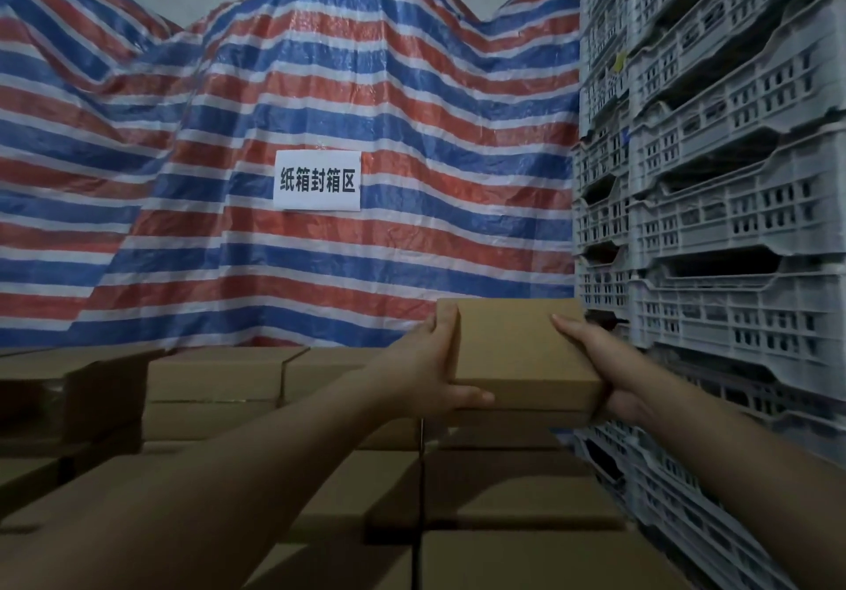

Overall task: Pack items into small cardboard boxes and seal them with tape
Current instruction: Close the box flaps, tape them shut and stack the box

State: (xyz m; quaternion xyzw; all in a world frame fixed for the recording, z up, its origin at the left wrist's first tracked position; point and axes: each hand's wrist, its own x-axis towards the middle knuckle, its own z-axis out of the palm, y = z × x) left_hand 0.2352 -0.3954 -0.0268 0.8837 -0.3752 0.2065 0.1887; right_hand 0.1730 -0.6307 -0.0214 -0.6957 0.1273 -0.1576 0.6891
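Above the stacked boxes (pixel 458 489), the left hand (pixel 430 374) and right hand (pixel 599 360) grip 1 closed box (pixel 517 351) by its sides.

Both hands hold a closed cardboard box (pixel 517 351) by its sides, left hand (pixel 435 374) and right hand (pixel 599 360); stacked boxes (pixel 219 379) lie below; striped tarp (pixel 320 86) behind carries a white sign (pixel 317 181); grey crates (pixel 714 177) stand right.
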